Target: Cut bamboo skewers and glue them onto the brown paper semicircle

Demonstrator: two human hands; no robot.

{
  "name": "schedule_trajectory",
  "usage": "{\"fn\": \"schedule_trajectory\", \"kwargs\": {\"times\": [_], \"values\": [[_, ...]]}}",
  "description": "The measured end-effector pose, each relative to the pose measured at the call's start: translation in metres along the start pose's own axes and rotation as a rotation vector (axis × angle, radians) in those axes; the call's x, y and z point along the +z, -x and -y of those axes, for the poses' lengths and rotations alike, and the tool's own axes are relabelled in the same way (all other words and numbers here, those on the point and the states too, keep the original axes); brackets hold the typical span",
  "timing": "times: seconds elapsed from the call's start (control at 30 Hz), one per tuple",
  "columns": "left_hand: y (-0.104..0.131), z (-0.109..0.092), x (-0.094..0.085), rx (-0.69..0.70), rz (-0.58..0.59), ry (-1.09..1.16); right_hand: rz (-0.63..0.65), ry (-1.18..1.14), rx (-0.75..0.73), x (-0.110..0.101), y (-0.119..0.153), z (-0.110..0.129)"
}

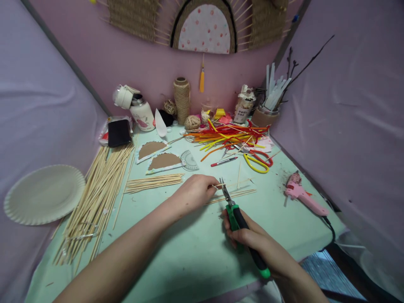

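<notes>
1. At the left of the desk, a pile of long sticks runs from near to far, well apart from both hands.
2. Right of it, a short row of sticks lies nearly left to right, its right end close to the left wrist.
3. The left hand reaches in from the near left, thumb and fingertips pinching a thin stick; this grip is pressed together.
4. That stick points right from the fingertips, its long axis roughly left to right, and meets the pliers at their tips. The pliers' jaws look slightly parted there; whether the stick sits between them or just across them, I cannot tell.
5. The pliers slant from near right to far left, so they cross the stick steeply. The left fingertips are the nearer to this crossing.
6. The right hand is on the near side, its grip wrapped around the handles.
7. Loose sticks lie just right of the jaws, on the desk.
</notes>
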State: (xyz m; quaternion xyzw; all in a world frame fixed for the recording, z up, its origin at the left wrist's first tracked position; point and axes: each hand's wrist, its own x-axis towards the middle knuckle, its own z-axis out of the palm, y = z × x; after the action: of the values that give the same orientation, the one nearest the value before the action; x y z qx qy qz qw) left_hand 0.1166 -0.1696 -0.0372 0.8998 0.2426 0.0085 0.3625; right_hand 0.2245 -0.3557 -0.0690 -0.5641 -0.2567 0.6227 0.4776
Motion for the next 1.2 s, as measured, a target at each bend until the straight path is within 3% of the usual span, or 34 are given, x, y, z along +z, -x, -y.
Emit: {"fn": "schedule_trajectory", "kwargs": {"times": [0.23, 0.63, 1.07, 1.2], "values": [[0.0, 0.0, 0.001, 0.013, 0.01, -0.025, -0.004, 0.032, -0.024, 0.002, -0.001, 0.001], [0.008, -0.017, -0.009, -0.022, 0.159, -0.415, -0.074, -0.136, 0.066, 0.014, -0.003, -0.001], [0.007, -0.014, -0.003, -0.029, 0.199, -0.493, -0.119, -0.259, 0.066, 0.02, -0.011, -0.012], [0.008, -0.013, -0.004, -0.043, 0.187, -0.499, -0.216, -0.314, 0.102, 0.022, -0.013, -0.008]]}}
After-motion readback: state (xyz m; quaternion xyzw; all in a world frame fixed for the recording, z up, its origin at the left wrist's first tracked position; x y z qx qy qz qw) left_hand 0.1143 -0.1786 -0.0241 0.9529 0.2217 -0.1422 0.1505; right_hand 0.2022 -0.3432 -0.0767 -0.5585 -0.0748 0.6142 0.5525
